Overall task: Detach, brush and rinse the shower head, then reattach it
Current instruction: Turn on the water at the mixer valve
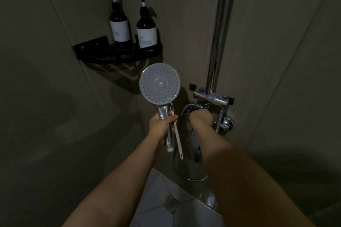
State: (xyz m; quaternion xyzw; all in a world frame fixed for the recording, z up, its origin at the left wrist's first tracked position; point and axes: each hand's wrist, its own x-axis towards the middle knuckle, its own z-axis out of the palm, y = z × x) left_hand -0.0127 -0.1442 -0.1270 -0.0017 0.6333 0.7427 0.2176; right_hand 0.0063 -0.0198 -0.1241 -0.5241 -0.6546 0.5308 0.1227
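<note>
Fingers (pixel 170 119) of the left hand (pixel 160 125) are curled round the chrome handle of the round, white-faced shower head (pixel 159 83), and the same grip pinches a slim white long-handled brush (pixel 177 137) against that handle, its tail hanging down past the handle's end. The shower head is detached from its hose, held upright in mid-air with the nozzle face toward the camera, below the black corner shelf (pixel 118 54) and left of the chrome mixer valve (pixel 212 98). The right hand (pixel 201 118) is curled over a fitting at the valve, by the top of the chrome hose (pixel 181 116); what exactly it grips is hidden by the hand itself. Head view only, dim light. Judgement: the head looks light and rigid, but chrome is likely slick when wet, so the handle just under the disc is the sound place to hold; two items in one grip make the brush prone to slipping. Room: open space lies to the left and below, over the white tiled floor and the round floor drain (pixel 170 202). Tight edges are the shelf rim above, carrying two dark pump bottles (pixel 120 24), and the vertical chrome riser pipe (pixel 221 33) with valve bracket to the right; the hose loop hangs between the forearms.
</note>
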